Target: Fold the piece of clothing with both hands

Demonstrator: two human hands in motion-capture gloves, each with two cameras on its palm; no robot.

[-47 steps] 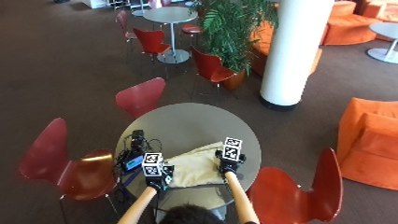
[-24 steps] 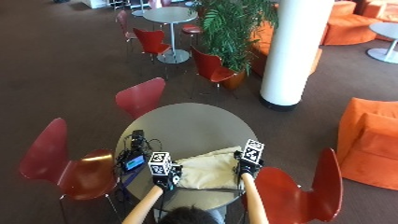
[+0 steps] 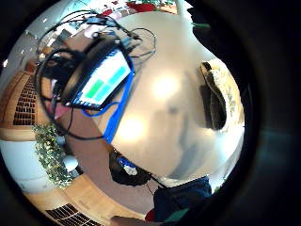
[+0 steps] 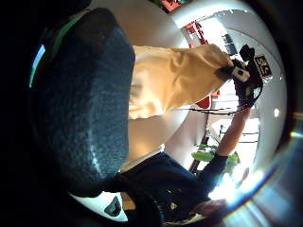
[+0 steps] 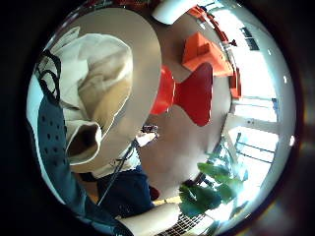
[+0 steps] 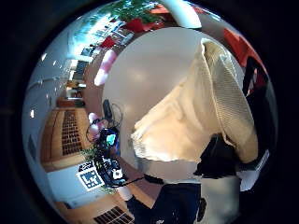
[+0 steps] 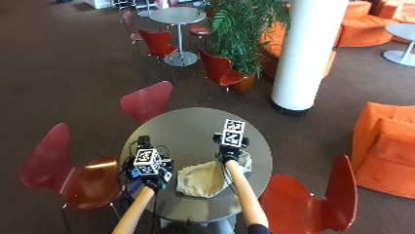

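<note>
Right now we see the cream piece of clothing [image 7: 204, 178] bunched on the near part of the round table [image 7: 195, 129], between the person's forearms. Our right hand [image 7: 232, 155] is at the garment's far right corner, and its thumb-side palm view shows dark fingers [image 6: 219, 158] curled into the cloth [image 6: 201, 116], so we judge it to be pinching that edge and lifting it. Our left hand [image 7: 150, 179] sits just beside the garment's left edge, near a small device with a lit screen [image 3: 101, 77] and its cables; whether its fingers hold any cloth we cannot tell, since its little-finger view shows the garment [image 3: 221, 94] lying apart on the table. The risk, as we read it, is a lopsided fold: if only one corner is carried across, the fabric may drag, twist or bunch further. The cloth also lies near the table's front edge, so a pull toward us could slide it off.
</note>
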